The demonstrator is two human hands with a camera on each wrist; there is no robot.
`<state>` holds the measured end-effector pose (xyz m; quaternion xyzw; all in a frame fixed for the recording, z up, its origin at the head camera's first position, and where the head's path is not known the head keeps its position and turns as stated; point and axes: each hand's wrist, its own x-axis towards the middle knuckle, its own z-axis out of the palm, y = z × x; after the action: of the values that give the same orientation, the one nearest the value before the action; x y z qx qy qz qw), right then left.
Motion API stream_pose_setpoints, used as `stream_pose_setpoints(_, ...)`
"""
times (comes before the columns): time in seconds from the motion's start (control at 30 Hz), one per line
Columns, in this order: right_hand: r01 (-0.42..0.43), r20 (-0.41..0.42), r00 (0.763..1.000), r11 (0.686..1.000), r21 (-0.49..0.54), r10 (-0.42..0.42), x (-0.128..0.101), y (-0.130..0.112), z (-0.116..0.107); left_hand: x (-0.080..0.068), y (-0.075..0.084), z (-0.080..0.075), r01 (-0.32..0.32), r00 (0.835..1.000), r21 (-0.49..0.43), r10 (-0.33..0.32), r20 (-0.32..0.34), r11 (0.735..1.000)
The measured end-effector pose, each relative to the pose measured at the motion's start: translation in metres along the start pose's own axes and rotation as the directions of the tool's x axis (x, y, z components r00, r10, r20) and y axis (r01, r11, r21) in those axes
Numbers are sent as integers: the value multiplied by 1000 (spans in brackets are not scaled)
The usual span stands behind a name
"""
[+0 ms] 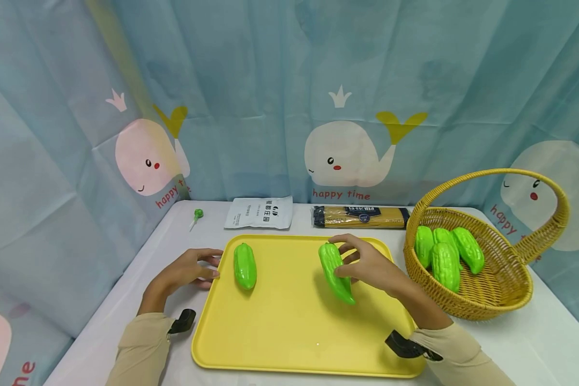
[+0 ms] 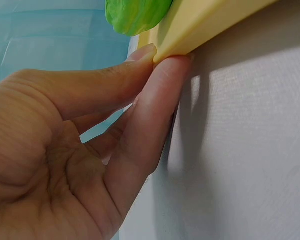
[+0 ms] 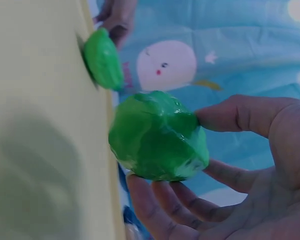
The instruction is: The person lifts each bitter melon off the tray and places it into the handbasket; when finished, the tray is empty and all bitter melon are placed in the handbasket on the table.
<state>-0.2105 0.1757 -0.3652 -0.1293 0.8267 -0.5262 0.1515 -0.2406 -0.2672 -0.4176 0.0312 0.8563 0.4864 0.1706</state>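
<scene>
My right hand [image 1: 369, 268] pinches a bright green toy bitter melon [image 1: 335, 272] between thumb and fingers. It hangs over the right half of a yellow tray [image 1: 289, 332], its pointed end toward me. In the right wrist view the held melon [image 3: 157, 137] is apart from the tray, which bears a shadow. My left hand [image 1: 193, 269] pinches the tray's left rim; thumb and finger meet on the yellow edge [image 2: 190, 35] in the left wrist view. Another green melon [image 1: 245, 266] lies on the tray near that rim.
A wicker basket [image 1: 523, 289] with a tall handle stands at the right, several green melons [image 1: 446, 265] inside. Behind the tray lie a white packet [image 1: 259, 213], a pack of spaghetti [image 1: 362, 217] and a green lollipop [image 1: 198, 214]. A whale-print curtain [image 1: 270, 80] hangs behind.
</scene>
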Motion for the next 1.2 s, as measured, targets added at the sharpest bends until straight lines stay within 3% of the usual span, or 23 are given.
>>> stream_pose_setpoints(0.5,71,9,997,995,-72,-70,-44,-6,-69,-5,1,-2,-3,1000,-6,3,7,1000)
stream_pose_setpoints(0.67,94,-24,995,992,-88,-96,-58,-6,-94,-3,0,-2,1,1000,2,-2,4,1000)
stream_pose_setpoints(0.87,134,-79,985,972,-191,-151,-76,1,-127,-2,1,-1,7,1000,10,-7,0,1000)
stream_pose_setpoints(1.1,97,-113,984,951,-293,-135,-95,18,-163,-1,0,-2,17,1000,14,-17,-1,1000)
stream_pose_setpoints(1.2,68,-128,986,954,-291,-110,-100,27,-175,0,-1,-1,19,1000,14,-19,0,1000)
